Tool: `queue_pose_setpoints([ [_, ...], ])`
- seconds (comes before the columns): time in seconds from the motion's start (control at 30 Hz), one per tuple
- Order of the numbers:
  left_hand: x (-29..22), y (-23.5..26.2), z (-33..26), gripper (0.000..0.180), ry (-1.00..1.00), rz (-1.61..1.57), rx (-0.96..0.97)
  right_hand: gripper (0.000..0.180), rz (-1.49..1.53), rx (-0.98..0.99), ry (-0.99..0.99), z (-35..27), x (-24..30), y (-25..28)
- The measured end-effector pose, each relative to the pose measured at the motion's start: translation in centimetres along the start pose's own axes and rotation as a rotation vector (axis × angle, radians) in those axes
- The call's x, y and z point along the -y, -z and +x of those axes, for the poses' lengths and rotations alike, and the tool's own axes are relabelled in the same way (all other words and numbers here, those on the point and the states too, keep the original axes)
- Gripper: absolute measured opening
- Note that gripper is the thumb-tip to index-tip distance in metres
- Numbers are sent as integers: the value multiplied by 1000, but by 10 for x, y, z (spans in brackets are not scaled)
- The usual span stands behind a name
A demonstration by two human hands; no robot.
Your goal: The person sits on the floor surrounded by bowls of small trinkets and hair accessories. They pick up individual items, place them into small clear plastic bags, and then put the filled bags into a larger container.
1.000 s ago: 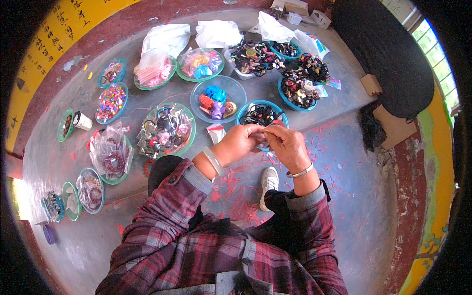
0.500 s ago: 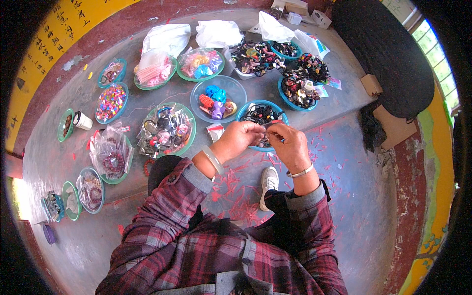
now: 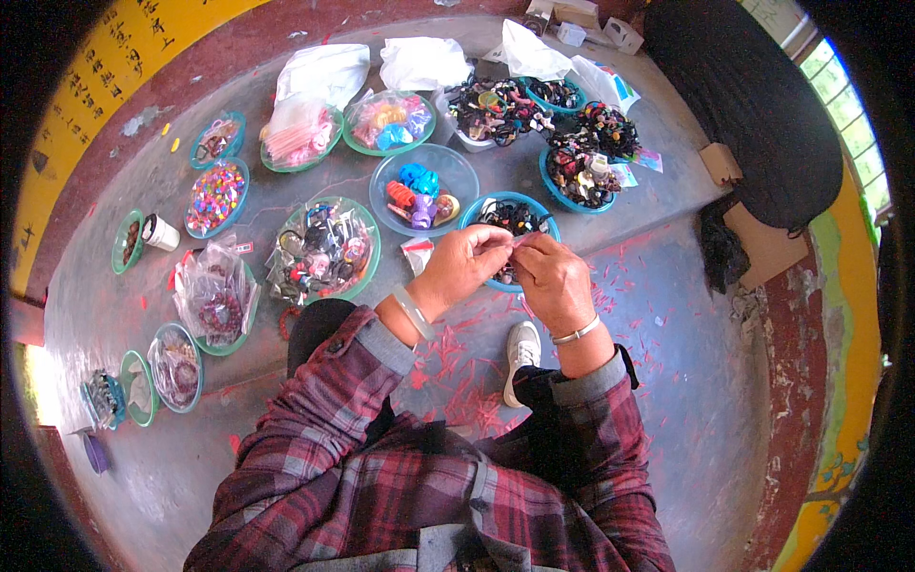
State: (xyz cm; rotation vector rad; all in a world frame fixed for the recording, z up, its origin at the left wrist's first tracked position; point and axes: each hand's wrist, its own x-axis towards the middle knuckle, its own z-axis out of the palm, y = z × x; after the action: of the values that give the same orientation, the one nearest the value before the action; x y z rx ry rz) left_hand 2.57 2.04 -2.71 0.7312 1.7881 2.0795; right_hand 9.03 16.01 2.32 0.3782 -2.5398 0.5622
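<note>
My left hand point(image 3: 461, 269) and my right hand point(image 3: 555, 286) meet fingertip to fingertip over the near side of a blue bowl point(image 3: 557, 225) of black hair ties point(image 3: 510, 215). Both hands are pinched closed. Whatever sits between the fingertips is too small to make out. Left of the bowl lies a small white and red packet point(image 3: 417, 254). Beyond my left hand stands a clear bowl point(image 3: 377, 181) with blue, red and purple scrunchie-like pieces point(image 3: 417, 195).
A green bowl point(image 3: 375, 250) of bagged trinkets is to the left, with several smaller bowls past it. More bowls of dark hair ties point(image 3: 491, 110) and white plastic bags point(image 3: 424, 65) stand at the back. Red scraps point(image 3: 467, 381) litter the floor around my shoe point(image 3: 522, 357).
My fingertips have drawn closer together, and my right hand has turned slightly, with its fingers now bunched against the left ones. The bowls have stayed where they were.
</note>
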Motion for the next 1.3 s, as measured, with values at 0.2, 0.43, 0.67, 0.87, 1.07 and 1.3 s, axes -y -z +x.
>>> queue_pose_setpoints([
  [0.2, -5, 2, 1, 24, -15, 195, -107, 13, -73, 42, 158, 3, 2, -2],
  [0.43, -11, 2, 12, 20, -147, 352, -208, 18, -93, 35, 221, 12, 2, -5],
  [0.67, -34, 38, 21, 21, -81, 320, -242, 17, 238, -253, -120, 24, -18, 0],
  [0.87, -43, 55, 22, 21, 52, 216, -296, 12, 100, -48, -376, 10, -84, -41],
  [1.07, -25, 58, 25, 24, 173, -152, -275, 19, -307, 425, -374, -33, -159, -92],
  [1.3, -24, 58, 28, 24, 207, -96, -240, 15, -255, 662, -99, -48, -158, -135],
])
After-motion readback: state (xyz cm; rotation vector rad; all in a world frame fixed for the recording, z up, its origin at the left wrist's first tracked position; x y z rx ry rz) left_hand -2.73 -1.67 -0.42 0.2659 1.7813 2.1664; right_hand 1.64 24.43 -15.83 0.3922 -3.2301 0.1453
